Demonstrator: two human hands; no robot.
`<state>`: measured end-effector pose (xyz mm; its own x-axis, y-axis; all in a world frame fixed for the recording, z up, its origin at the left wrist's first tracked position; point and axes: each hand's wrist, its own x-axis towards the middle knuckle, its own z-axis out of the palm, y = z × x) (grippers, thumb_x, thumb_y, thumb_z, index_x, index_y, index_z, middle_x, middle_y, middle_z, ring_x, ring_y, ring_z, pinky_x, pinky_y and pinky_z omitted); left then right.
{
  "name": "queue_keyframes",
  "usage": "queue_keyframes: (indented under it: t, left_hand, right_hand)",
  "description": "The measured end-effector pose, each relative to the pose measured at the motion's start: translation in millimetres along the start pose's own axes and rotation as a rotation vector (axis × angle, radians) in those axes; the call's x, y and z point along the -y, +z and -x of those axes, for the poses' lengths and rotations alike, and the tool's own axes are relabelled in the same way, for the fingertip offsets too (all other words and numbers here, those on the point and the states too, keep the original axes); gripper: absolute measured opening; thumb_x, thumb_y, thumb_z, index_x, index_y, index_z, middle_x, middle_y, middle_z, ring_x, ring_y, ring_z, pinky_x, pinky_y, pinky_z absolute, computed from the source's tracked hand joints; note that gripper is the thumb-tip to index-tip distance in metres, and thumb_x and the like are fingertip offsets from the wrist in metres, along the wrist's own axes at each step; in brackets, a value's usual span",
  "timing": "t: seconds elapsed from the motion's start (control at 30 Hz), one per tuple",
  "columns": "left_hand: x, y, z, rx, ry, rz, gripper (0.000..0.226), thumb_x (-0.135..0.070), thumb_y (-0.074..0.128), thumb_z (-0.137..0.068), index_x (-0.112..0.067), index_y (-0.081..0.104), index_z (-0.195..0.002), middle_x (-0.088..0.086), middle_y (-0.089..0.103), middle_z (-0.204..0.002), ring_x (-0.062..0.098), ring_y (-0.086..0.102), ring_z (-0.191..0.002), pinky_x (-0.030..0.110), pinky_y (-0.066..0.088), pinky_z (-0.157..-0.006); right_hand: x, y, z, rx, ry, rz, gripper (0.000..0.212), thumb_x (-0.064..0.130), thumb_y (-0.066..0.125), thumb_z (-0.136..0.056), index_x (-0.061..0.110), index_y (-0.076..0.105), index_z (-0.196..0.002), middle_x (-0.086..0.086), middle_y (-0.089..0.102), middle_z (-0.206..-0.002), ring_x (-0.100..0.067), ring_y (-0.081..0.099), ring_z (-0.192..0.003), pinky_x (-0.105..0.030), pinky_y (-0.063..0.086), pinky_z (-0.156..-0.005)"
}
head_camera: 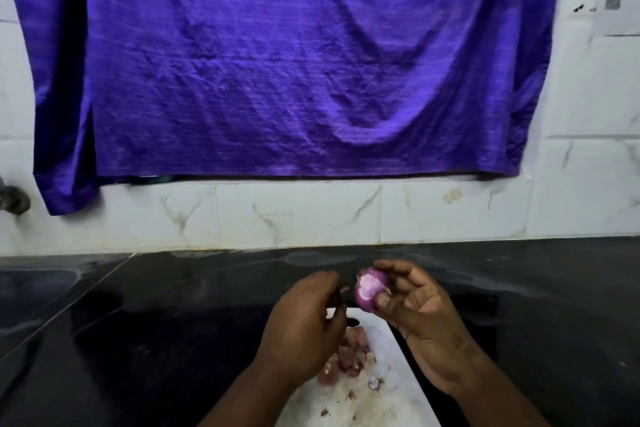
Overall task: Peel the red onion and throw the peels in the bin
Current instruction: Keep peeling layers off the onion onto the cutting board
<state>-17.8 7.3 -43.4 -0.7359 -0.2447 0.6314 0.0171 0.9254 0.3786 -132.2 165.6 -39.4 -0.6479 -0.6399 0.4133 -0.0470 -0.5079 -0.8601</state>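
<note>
My right hand [412, 308] holds a small red onion [369, 289] between thumb and fingers, above the black counter. Much of the onion shows shiny purple flesh with a pale patch on its left side. My left hand [304, 319] is just left of the onion, fingers curled, pinching what looks like a thin dark strip of peel [341, 295]. Loose reddish peels [349, 355] lie in a pile on the white cutting board [388, 388] below my hands. No bin is in view.
A black stone counter [156, 322] runs across the frame, with a white marble-tile wall [298, 215] behind it. A large purple cloth [277, 62] hangs on the wall. A metal tap fitting [14, 199] sticks out at the far left.
</note>
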Motion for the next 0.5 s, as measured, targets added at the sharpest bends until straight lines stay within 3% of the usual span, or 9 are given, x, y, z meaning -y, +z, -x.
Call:
queue_keyframes:
  t: [0.07,0.17,0.23,0.4,0.5]
  left_hand:
    - [-0.2,-0.8,0.7,0.015,0.027,-0.006,0.007,-0.030,0.058,-0.089,-0.033,0.064,-0.090,-0.020,0.055,-0.086,0.002,0.054,-0.084,0.023,0.046,-0.067]
    - [-2.7,-3.3,0.7,-0.008,0.029,0.063,0.014,-0.039,0.053,-0.088,-0.035,0.066,-0.091,-0.020,0.056,-0.085,0.002,0.056,-0.084,0.028,0.047,-0.068]
    - [-5.8,-5.1,2.0,-0.042,0.039,0.139,0.016,-0.038,0.054,-0.089,-0.037,0.065,-0.101,-0.020,0.061,-0.093,0.004,0.061,-0.090,0.031,0.053,-0.073]
    - [-10.6,-8.7,2.9,-0.056,0.141,0.242,0.040,-0.038,0.077,-0.091,-0.039,0.059,-0.127,-0.026,0.059,-0.126,0.004,0.059,-0.121,0.022,0.051,-0.096]
    - [-11.5,-7.0,1.6,-0.045,0.205,0.221,0.032,-0.044,0.074,-0.092,-0.033,0.065,-0.121,-0.024,0.058,-0.126,0.004,0.056,-0.123,0.017,0.047,-0.098]
  right_hand:
    - [-1.6,-0.3,0.0,-0.009,0.004,0.020,0.048,0.003,0.081,-0.077,0.010,0.068,-0.123,-0.018,0.073,-0.124,-0.036,0.068,-0.118,-0.038,0.057,-0.099]
    - [0.4,1.6,1.6,-0.002,0.019,-0.004,0.040,0.016,0.082,-0.084,0.013,0.071,-0.122,-0.018,0.073,-0.123,-0.032,0.071,-0.115,-0.037,0.059,-0.095]
    - [1.8,2.4,2.4,-0.014,0.049,-0.008,0.033,0.018,0.071,-0.090,0.012,0.072,-0.123,-0.018,0.074,-0.122,-0.030,0.073,-0.108,-0.036,0.061,-0.091]
    - [4.1,2.9,2.3,-0.014,0.119,-0.002,0.037,0.023,0.055,-0.095,0.008,0.071,-0.124,-0.018,0.075,-0.118,-0.020,0.073,-0.086,-0.030,0.060,-0.067]
    - [3.7,4.3,2.9,0.002,0.153,-0.008,0.036,0.025,0.053,-0.095,0.006,0.075,-0.116,-0.017,0.077,-0.106,-0.017,0.070,-0.073,-0.028,0.055,-0.057]
